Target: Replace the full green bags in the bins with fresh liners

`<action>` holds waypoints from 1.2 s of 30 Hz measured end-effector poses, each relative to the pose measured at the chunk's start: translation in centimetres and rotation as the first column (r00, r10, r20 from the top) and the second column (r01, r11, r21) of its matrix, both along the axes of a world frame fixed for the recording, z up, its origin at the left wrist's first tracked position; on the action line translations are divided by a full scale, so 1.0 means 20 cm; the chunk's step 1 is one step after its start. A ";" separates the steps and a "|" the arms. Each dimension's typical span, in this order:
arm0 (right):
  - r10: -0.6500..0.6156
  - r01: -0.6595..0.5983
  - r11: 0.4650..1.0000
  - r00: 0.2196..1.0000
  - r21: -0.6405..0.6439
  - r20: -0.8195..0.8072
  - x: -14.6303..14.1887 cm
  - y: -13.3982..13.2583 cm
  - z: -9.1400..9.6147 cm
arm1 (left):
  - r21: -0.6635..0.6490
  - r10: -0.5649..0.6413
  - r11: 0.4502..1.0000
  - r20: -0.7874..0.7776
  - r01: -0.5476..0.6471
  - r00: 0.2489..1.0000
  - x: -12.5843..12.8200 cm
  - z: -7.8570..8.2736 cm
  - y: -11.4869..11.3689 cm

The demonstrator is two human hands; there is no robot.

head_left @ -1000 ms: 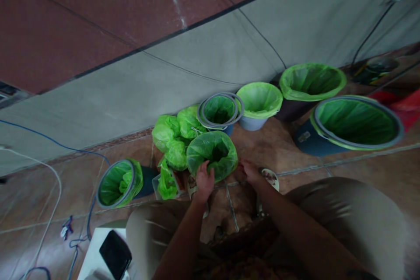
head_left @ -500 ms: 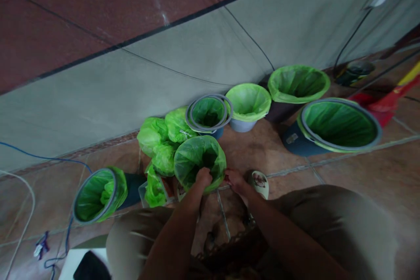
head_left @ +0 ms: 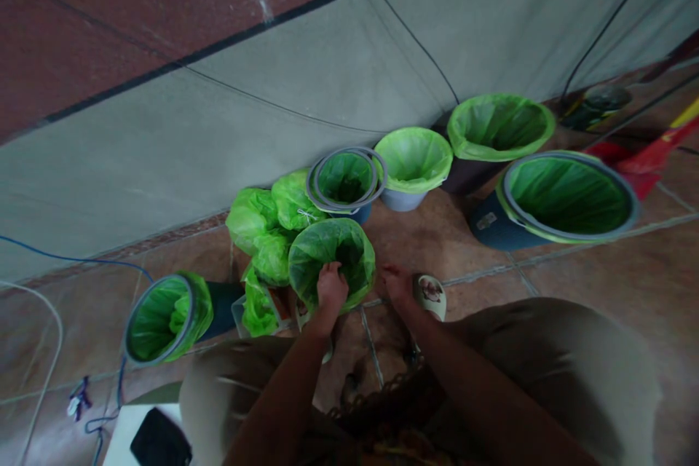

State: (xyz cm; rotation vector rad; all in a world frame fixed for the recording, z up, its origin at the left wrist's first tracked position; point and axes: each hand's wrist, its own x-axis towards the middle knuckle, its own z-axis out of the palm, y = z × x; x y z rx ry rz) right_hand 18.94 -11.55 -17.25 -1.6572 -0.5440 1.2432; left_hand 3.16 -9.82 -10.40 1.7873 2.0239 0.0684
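Observation:
A small bin lined with a green plastic bag stands on the tiled floor just in front of my knees. My left hand is closed on the near rim of that green bag. My right hand rests at the bag's right side, fingers curled; what it holds is hidden. A slipper lies right beside that hand. Several tied green bags are heaped to the left of the bin.
Along the wall stand more green-lined bins: a ringed one, a pale one, a dark one and a large blue one. Another lined bin lies tipped at left. Cables cross the floor; a dark phone lies on a white surface.
My left hand has shifted a little up along the bag's near rim. My right hand has drawn slightly away to the right. The view has swung a little.

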 end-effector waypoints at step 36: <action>0.256 -0.221 0.965 0.916 -0.144 0.309 -0.09 0.06 0.08 | -0.149 -0.317 0.945 -0.182 0.293 0.931 -0.13 -0.10 -0.30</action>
